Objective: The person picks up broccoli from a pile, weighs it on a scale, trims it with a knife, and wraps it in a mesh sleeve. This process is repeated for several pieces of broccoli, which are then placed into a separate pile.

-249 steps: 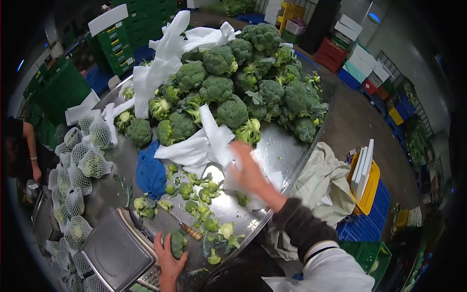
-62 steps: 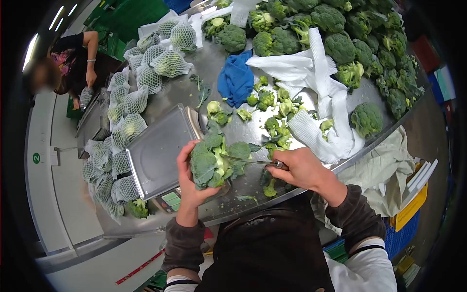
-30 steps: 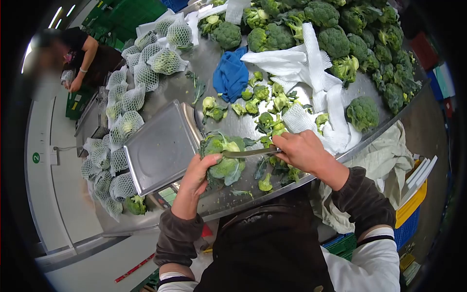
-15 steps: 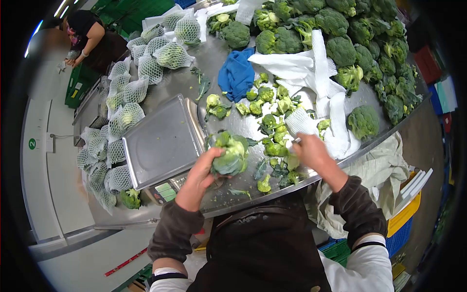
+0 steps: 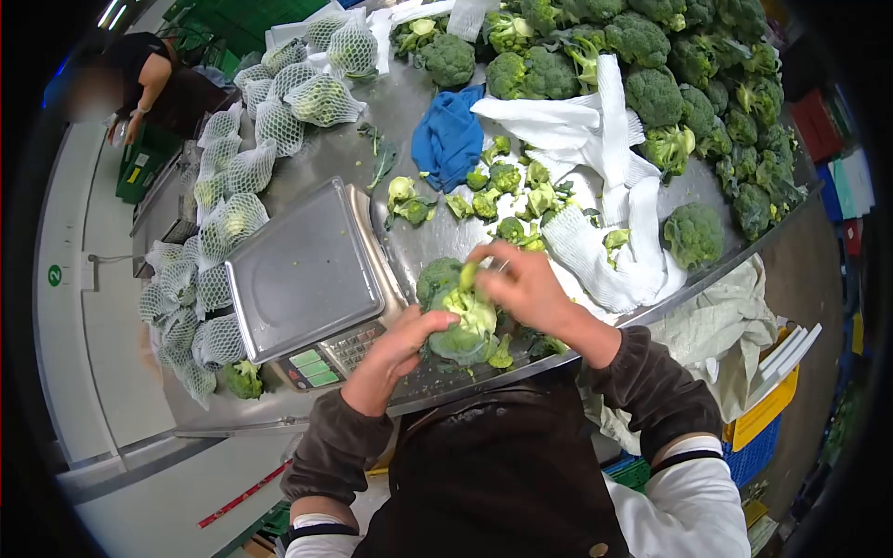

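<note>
A broccoli head [image 5: 456, 349], its pale cut stalk turned up, is gripped in my left hand [image 5: 395, 353] just above the table's front edge. My right hand [image 5: 526, 288] is closed over the stalk side of it. A light green piece [image 5: 468, 274] shows at the right fingertips, and a small metal glint is visible among the fingers; what it belongs to cannot be made out. Trimmed florets and leaves [image 5: 502, 186] lie beyond the hands. White mesh sleeves [image 5: 605, 265] are spread to the right, beside a single broccoli head [image 5: 694, 234].
Left of my hands stands a scale [image 5: 307, 270] with a metal pan. Net-wrapped broccoli [image 5: 246, 219] lines the table's left side. A large broccoli pile [image 5: 688, 84] covers the back right. A blue cloth [image 5: 446, 139] lies mid-table. Another person [image 5: 153, 74] stands at far left.
My right hand has moved left from the scraps to the broccoli head. The head has turned in my left hand, with its cut stalk now showing. The other person's arms have shifted.
</note>
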{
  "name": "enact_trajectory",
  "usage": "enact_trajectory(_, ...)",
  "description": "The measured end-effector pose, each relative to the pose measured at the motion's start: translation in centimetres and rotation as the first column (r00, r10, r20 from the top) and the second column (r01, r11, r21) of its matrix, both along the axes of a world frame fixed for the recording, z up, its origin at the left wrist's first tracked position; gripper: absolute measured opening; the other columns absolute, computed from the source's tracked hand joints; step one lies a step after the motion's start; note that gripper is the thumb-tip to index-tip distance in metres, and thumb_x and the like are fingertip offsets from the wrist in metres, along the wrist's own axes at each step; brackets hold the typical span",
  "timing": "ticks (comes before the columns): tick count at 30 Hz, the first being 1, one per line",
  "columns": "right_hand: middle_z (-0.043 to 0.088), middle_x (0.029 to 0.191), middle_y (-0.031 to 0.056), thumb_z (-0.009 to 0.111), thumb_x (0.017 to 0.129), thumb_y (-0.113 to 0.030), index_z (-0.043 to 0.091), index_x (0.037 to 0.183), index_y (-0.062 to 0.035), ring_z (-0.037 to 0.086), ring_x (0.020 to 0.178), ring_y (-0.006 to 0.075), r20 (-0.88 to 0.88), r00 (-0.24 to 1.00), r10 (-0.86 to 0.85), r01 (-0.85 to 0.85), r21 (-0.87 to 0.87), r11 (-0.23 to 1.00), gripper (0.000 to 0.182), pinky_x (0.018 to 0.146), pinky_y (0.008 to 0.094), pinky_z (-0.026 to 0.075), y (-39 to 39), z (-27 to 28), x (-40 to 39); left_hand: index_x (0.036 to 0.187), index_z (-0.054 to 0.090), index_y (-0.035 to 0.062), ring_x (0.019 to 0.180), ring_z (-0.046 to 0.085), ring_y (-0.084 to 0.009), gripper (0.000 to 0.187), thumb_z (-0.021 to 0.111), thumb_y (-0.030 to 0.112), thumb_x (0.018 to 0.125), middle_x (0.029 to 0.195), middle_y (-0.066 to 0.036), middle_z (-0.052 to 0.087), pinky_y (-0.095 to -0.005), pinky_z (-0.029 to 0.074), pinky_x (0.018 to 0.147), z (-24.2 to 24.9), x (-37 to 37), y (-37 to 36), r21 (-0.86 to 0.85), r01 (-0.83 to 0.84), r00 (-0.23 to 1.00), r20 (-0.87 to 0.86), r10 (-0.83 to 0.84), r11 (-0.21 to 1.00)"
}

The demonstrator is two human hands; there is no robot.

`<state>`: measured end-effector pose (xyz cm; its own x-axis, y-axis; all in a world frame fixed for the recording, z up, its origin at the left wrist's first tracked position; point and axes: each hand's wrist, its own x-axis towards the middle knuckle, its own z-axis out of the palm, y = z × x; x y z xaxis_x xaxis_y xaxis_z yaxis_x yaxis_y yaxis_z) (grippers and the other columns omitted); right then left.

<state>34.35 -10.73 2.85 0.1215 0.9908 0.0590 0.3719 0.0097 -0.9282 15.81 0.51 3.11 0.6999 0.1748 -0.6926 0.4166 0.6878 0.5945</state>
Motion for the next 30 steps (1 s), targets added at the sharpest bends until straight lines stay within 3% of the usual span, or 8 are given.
enact_trajectory(2, 0.055, 0.058, 0.0079, 0.063, 0.081, -0.022, 0.052, 0.114, -0.0002, 0.053, 0.048, 0.0185, -0.522, 0.569, -0.636, 0.414, -0.486, 0.769, 0.041, 0.05, 0.0331, 0.043, 0.5, -1.3, 1.9, 0.115, 0.052, -0.004, 0.092, 0.059, -0.0191, 0.041, 0.06, 0.015, 0.079, 0.105, -0.011, 0.06, -0.0305, 0.047, 0.081, -0.2, -0.5, -0.4, 0.009, -0.039, 0.999, 0.033, 0.039, 0.999)
enact_trajectory(4, 0.054, 0.057, 0.0052, 0.063, 0.081, -0.023, 0.05, 0.115, 0.0063, 0.051, 0.048, 0.0155, -0.281, 0.741, -0.61, 0.537, -0.297, 0.789, 0.047, 0.05, 0.0327, 0.043, 0.9, -1.4, 3.5, 0.115, 0.052, -0.0036, 0.094, 0.058, -0.0183, 0.042, 0.061, 0.015, 0.079, 0.105, -0.01, 0.061, -0.0298, 0.047, 0.082, 0.8, -0.6, -0.5, 0.037, -0.027, 0.999, 0.021, 0.026, 0.999)
enact_trajectory(10, 0.066, 0.085, 0.01, 0.064, 0.08, -0.021, 0.053, 0.119, -0.0018, 0.061, 0.075, 0.0186, 0.044, 0.988, 0.148, -0.154, 0.234, 0.96, 0.045, 0.068, 0.0315, 0.048, 1.9, 0.6, 0.2, 0.118, 0.05, -0.0024, 0.099, 0.055, -0.0141, 0.047, 0.067, 0.011, 0.076, 0.107, -0.007, 0.058, -0.0276, 0.044, 0.085, 1.6, 0.3, -0.6, 0.188, 0.229, 0.968, 0.061, -0.244, 0.955)
enact_trajectory(12, 0.066, 0.083, 0.0079, 0.065, 0.081, -0.021, 0.059, 0.107, -0.0005, 0.061, 0.071, 0.0161, -0.001, 0.946, 0.323, -0.323, -0.056, 0.945, 0.034, 0.066, 0.0289, 0.048, 2.2, 1.8, 0.4, 0.125, 0.046, -0.0003, 0.102, 0.055, -0.0144, 0.055, 0.066, 0.007, 0.075, 0.111, -0.007, 0.058, -0.0272, 0.043, 0.089, 1.6, 0.2, -0.8, 0.194, 0.272, 0.957, 0.052, -0.287, 0.942)
enact_trajectory(16, 0.054, 0.061, -0.002, 0.063, 0.081, -0.024, 0.061, 0.079, -0.0046, 0.047, 0.052, 0.0068, -0.457, 0.719, -0.524, 0.401, -0.343, 0.849, 0.02, 0.047, 0.0252, 0.039, 2.5, -0.4, 1.7, 0.131, 0.037, -0.0033, 0.104, 0.053, -0.0138, 0.066, 0.068, 0.001, 0.073, 0.118, -0.008, 0.053, -0.0276, 0.044, 0.089, 0.8, -2.1, -1.0, 0.037, 0.165, 0.98, 0.108, -0.168, 0.986)
enact_trajectory(20, 0.055, 0.104, 0.0161, 0.07, 0.076, -0.025, 0.05, 0.112, -0.0035, 0.057, 0.059, 0.0263, 0.685, 0.622, -0.38, 0.525, -0.004, 0.851, 0.046, 0.054, 0.0341, 0.047, 1.7, -6.6, 4.6, 0.134, 0.035, -0.0028, 0.106, 0.054, -0.0156, 0.069, 0.066, -0.002, 0.072, 0.12, -0.009, 0.053, -0.0278, 0.043, 0.091, 0.5, -5.3, -0.9, -0.061, 0.014, 0.991, 0.136, -0.006, 0.998)
enact_trajectory(24, 0.038, 0.132, 0.0172, 0.071, 0.074, -0.026, 0.041, 0.124, -0.0049, 0.058, 0.088, 0.0311, 0.637, 0.72, -0.275, 0.559, -0.297, 0.774, 0.062, 0.073, 0.0394, 0.047, 2.0, -3.5, 0.7, 0.133, 0.036, -0.0029, 0.107, 0.054, -0.0182, 0.076, 0.069, 0.003, 0.065, 0.119, -0.01, 0.053, -0.0297, 0.042, 0.092, 2.7, -8.7, 0.6, 0.134, -0.194, 0.976, 0.129, 0.177, 0.972)
enact_trajectory(30, 0.034, 0.135, 0.0181, 0.072, 0.06, -0.005, 0.037, 0.131, -0.0097, 0.034, 0.124, 0.0363, 0.649, 0.76, -0.035, 0.017, 0.035, 0.999, 0.079, 0.098, 0.0463, 0.034, 3.7, -2.8, -3.5, 0.131, 0.038, -0.0024, 0.112, 0.049, -0.021, 0.08, 0.072, 0.006, 0.06, 0.121, -0.013, 0.05, -0.0303, 0.037, 0.097, 4.3, -13.5, 4.5, 0.543, -0.357, 0.923, 0.081, 0.375, 0.76)
